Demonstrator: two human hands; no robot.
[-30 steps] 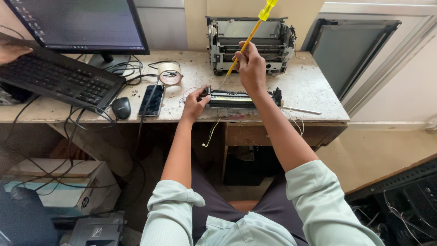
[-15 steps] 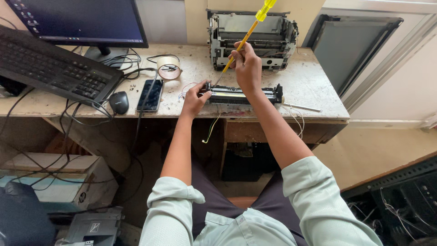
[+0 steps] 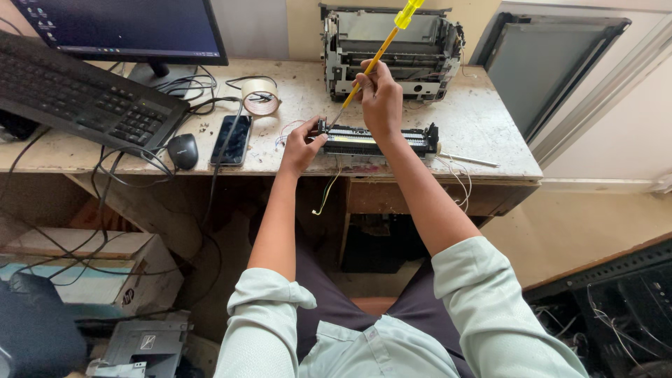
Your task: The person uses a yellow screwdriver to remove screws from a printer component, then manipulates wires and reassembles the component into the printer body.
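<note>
Both hands (image 3: 301, 145) grip the printer part (image 3: 381, 140) between them.

Single head-worn view, looking steeply down and forward from above the seated person onto the worn desk (image 3: 483, 126), at arm's length.

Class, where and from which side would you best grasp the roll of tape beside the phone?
Judging by its pose, grip the tan tape roll from above, across its outer rim: it lies flat on the worn desk, hole upward, though cables crowd its left.
</note>
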